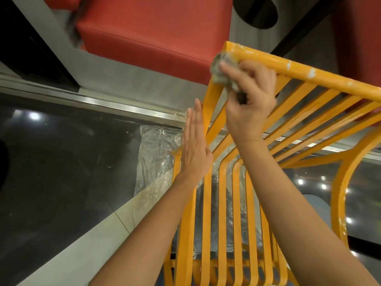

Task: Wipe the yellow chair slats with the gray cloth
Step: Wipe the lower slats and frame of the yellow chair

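While the left hand (193,145) lies flat against the yellow chair (208,112), the right hand (249,104) clamps the gray cloth (223,75).

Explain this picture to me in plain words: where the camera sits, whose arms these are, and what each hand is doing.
There is no machine here. One camera, worn on a person's head, looks forward and down, so both bare arms reach in from the bottom edge. The right hand grips a bunched gray cloth and presses it at the top corner of a yellow chair, where white specks show on the rail. The left hand lies flat, fingers straight, against the chair's side bar. Clear plastic sheeting lies on the floor under the chair, and a red cushion is behind it.
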The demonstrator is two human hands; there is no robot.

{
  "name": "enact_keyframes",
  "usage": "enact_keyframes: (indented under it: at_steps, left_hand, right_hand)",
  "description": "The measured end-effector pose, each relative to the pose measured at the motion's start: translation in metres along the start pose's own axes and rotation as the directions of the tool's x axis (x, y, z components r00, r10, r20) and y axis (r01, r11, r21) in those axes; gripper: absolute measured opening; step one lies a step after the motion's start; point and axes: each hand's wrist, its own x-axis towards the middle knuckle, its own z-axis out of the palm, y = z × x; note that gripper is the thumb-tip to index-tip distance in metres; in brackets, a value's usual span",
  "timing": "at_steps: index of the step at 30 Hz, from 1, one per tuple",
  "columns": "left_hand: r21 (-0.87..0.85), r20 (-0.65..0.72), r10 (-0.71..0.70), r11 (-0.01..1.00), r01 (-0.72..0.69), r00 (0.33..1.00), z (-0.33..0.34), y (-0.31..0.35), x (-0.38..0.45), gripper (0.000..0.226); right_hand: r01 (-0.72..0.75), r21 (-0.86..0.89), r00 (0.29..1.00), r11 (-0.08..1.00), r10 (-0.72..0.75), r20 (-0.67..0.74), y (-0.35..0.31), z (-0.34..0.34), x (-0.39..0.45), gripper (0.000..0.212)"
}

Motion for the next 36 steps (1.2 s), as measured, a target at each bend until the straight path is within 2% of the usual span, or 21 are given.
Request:
enact_keyframes:
  at_steps: [3,7,8,12,13,17,19,21,22,23,25,27,28,29,30,32,33,36]
  left_hand:
    - [0.041,-0.017,-0.018,0.999,0.019,1.000,0.002,-0.002,-0.001,0.101]
    - [0.027,-0.019,0.003,1.000,-0.003,1.000,0.001,-0.002,-0.001,0.101]
    - [0.023,-0.022,0.010,1.000,-0.010,1.000,0.001,-0.002,0.000,0.102]
    - [0.034,-0.021,-0.009,0.999,0.009,1.000,0.002,-0.003,-0.001,0.099]
    - [0.035,-0.019,-0.014,0.999,0.015,1.000,0.002,-0.003,-0.002,0.100]
    - [0.029,-0.018,0.013,1.000,-0.013,1.000,0.002,-0.006,-0.001,0.103]
    - [0.017,-0.020,0.010,1.000,-0.009,1.000,0.003,-0.007,-0.001,0.100]
    - [0.000,-0.018,-0.004,1.000,0.004,1.000,0.004,-0.006,-0.001,0.096]
    - [-0.006,-0.016,-0.005,1.000,0.005,1.000,0.004,-0.007,-0.001,0.097]
    - [-0.009,-0.015,-0.005,1.000,0.005,1.000,0.005,-0.008,0.000,0.098]
    - [0.002,-0.021,0.004,1.000,-0.004,1.000,0.006,-0.010,0.001,0.099]
    - [0.005,-0.027,0.013,1.000,-0.012,1.000,0.006,-0.010,0.001,0.098]
    - [0.002,-0.030,0.013,1.000,-0.012,0.999,0.007,-0.010,0.001,0.097]
    - [0.004,-0.032,0.011,1.000,-0.011,0.999,0.007,-0.010,0.001,0.097]
    - [0.010,-0.035,0.008,1.000,-0.008,0.999,0.007,-0.010,0.001,0.097]
    - [0.018,-0.040,-0.008,1.000,0.008,0.999,0.007,-0.009,0.000,0.096]
    - [0.015,-0.043,-0.010,1.000,0.011,0.999,0.007,-0.009,0.000,0.095]
    - [0.026,-0.066,0.004,1.000,-0.002,0.998,0.008,-0.010,0.000,0.097]
  right_hand:
    - [0.021,0.033,0.990,0.999,-0.025,0.138,0.001,-0.004,-0.017,0.035]
    - [-0.009,0.053,0.997,0.999,0.013,-0.081,-0.005,0.004,0.014,0.040]
    - [-0.013,0.061,0.996,0.998,0.018,-0.090,-0.008,0.007,0.013,0.040]
    - [0.003,0.064,0.995,0.998,-0.010,0.098,-0.001,0.002,-0.024,0.032]
    - [-0.015,0.069,0.996,0.998,0.009,0.087,0.002,0.000,-0.022,0.031]
    - [-0.064,0.079,0.989,0.995,0.074,-0.129,-0.005,0.010,0.000,0.039]
    - [-0.079,0.087,0.994,0.993,0.085,-0.073,-0.008,0.011,-0.015,0.036]
    - [-0.211,0.186,0.977,0.960,0.213,0.004,-0.011,0.006,-0.035,0.033]
    - [-0.333,0.265,0.939,0.905,0.343,0.008,-0.015,0.005,-0.039,0.032]
    - [-0.466,0.357,0.867,0.810,0.498,0.002,-0.021,0.005,-0.037,0.031]
    - [-0.676,0.517,0.621,0.525,0.783,0.017,-0.035,0.009,-0.026,0.031]
    - [-0.754,0.617,0.350,0.225,0.933,0.087,-0.043,0.013,-0.017,0.030]
    - [-0.768,0.632,0.249,0.106,0.958,0.142,-0.043,0.013,-0.015,0.031]
    - [-0.788,0.615,0.191,0.032,0.962,0.194,-0.042,0.013,-0.012,0.032]
    - [-0.814,0.581,0.165,-0.005,0.957,0.240,-0.041,0.013,-0.009,0.033]
    - [-0.848,0.529,0.160,-0.027,0.939,0.305,-0.040,0.012,0.001,0.036]
    - [-0.844,0.536,0.182,-0.018,0.931,0.317,-0.040,0.011,0.006,0.035]
    - [-0.786,0.612,0.321,0.085,0.902,0.287,-0.047,0.006,0.006,0.026]
